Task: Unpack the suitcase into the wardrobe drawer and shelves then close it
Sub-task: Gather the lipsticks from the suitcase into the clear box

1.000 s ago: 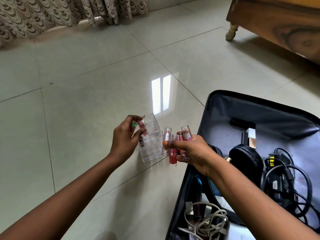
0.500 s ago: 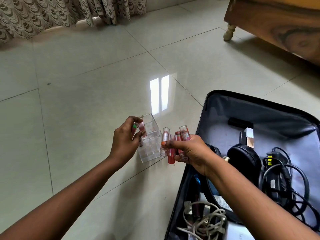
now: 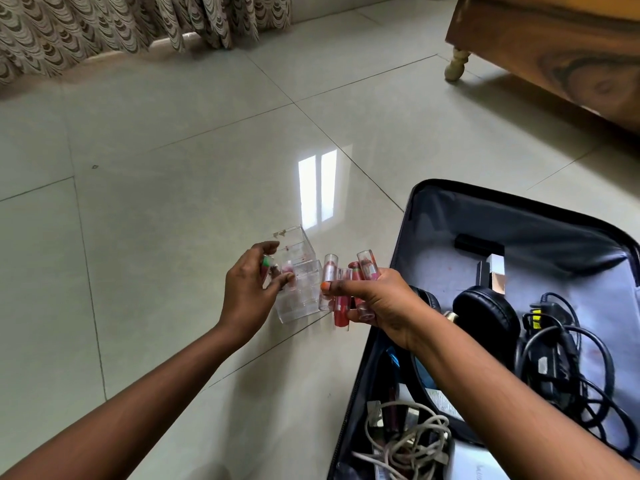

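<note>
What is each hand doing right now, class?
Left hand: pinches a tube at the clear organiser.
Right hand: grips a bunch of lipsticks.

Home bedroom: tiled floor (image 3: 173, 209), patterned curtain (image 3: 104, 26), wooden furniture on turned leg (image 3: 457, 64), open suitcase (image 3: 485, 216).

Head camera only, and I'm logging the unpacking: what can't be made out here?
- Suitcase: right and lower parts cut off by the frame edges.
- Lipstick tubes: exact count hidden by the right hand.
- Clear organizer: left side behind the left hand.
- Wardrobe: outside the view.
</note>
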